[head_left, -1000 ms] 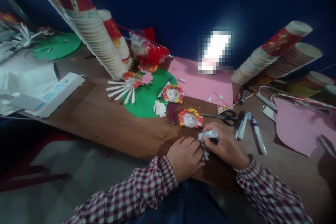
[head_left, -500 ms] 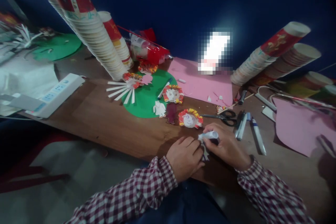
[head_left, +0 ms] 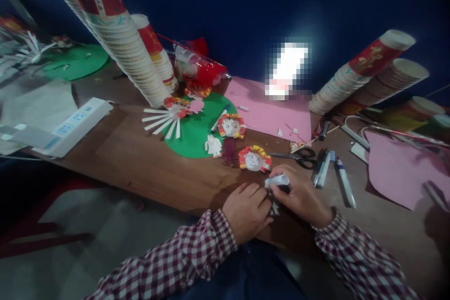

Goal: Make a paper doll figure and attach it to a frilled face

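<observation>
I find whole view nearly matching one second ago. Dark blue wall (head_left: 218, 4) behind. Brown counter (head_left: 140, 150) below, tall cup stacks (head_left: 121, 51) standing along its back. Pink sheet (head_left: 265, 105) and green disc (head_left: 190, 145) lie flat on it. Left hand (head_left: 246, 211) rests palm down; its grip I can't judge. Right hand (head_left: 298, 197) has grip clamped on white marker (head_left: 281, 179), now marginally further left. White cutout (head_left: 275, 209) between hands, near counter's front edge, partly covered.

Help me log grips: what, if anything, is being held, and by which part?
The right hand holds a white marker by its barrel. The left hand touches a paper cutout; whether it grips is unclear.
</observation>
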`<state>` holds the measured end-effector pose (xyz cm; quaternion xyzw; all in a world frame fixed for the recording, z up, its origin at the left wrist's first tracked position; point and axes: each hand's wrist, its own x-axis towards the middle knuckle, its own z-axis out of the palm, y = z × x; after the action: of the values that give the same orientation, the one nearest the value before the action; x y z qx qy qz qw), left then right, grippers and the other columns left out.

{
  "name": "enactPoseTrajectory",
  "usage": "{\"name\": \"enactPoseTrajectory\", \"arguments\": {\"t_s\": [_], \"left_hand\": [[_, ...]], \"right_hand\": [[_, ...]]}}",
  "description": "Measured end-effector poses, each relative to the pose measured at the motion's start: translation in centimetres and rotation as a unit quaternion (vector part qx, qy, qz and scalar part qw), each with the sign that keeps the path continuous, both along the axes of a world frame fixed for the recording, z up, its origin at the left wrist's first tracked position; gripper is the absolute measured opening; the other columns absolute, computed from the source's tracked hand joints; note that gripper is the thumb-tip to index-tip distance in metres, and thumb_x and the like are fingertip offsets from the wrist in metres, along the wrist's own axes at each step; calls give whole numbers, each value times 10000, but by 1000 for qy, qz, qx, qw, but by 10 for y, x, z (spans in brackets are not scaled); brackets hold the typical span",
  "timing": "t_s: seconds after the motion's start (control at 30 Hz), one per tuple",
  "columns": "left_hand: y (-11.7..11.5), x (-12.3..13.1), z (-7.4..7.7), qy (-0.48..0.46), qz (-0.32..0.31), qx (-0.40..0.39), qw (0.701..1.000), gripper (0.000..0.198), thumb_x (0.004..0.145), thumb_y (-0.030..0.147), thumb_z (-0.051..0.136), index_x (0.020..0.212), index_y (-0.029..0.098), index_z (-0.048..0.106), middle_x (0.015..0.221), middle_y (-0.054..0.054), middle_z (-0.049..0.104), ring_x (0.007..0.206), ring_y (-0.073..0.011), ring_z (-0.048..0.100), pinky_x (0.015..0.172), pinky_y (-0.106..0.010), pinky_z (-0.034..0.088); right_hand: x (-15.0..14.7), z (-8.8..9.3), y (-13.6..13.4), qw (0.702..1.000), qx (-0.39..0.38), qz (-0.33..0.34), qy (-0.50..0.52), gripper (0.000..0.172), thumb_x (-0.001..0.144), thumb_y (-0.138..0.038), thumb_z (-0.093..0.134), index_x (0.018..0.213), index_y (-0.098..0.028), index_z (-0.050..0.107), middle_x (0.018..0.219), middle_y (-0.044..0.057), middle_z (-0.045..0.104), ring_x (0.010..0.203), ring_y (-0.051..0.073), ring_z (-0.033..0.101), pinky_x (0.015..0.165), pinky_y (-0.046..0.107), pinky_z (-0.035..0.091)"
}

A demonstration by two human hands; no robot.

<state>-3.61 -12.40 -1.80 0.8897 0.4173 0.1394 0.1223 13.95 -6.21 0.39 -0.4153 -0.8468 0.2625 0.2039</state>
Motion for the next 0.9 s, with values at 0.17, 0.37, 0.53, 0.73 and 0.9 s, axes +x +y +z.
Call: {"name": "enactPoseTrajectory", "arguments": {"t_s": [0.17,0.37,0.53,0.73,0.9], "left_hand": [[0,0,-1,-1,-1,2,1000,353,848,433,530,1042,138,538,1076,-88,551,997,-236,483,859,-395,428],[0,0,0,1,3,2,1000,358,831,429,559,1044,143,534,1054,-74,549,995,-225,479,865,-389,428],[-1,-1,0,-10,10,-2,1000,393,836,451,547,1095,156,530,1112,-83,525,1028,-235,476,886,-389,427],[1,-5,1,-73,17,35,997,501,802,592,510,1097,189,548,1026,-68,560,936,-233,516,813,-375,465],[42,-18,13,-118,174,66,975,354,873,352,497,1169,158,505,1122,-113,545,1051,-248,482,930,-412,396]], "right_hand": [[0,1,-1,1000,-4,1,-9,116,818,-161,542,932,-181,525,896,58,590,837,194,569,747,308,445],[-1,0,1,1000,-1,-21,-4,108,814,-176,538,922,-176,532,881,61,604,827,199,578,742,317,450],[5,5,1,990,-63,-107,69,93,798,-250,566,871,-193,559,780,29,613,680,171,570,627,290,454],[10,6,1,927,-136,-229,265,153,769,-340,620,844,-214,575,774,17,605,624,147,545,537,258,442],[16,-8,5,893,-169,-249,333,196,758,-342,657,880,-207,583,776,14,589,600,127,514,514,242,426]]}}
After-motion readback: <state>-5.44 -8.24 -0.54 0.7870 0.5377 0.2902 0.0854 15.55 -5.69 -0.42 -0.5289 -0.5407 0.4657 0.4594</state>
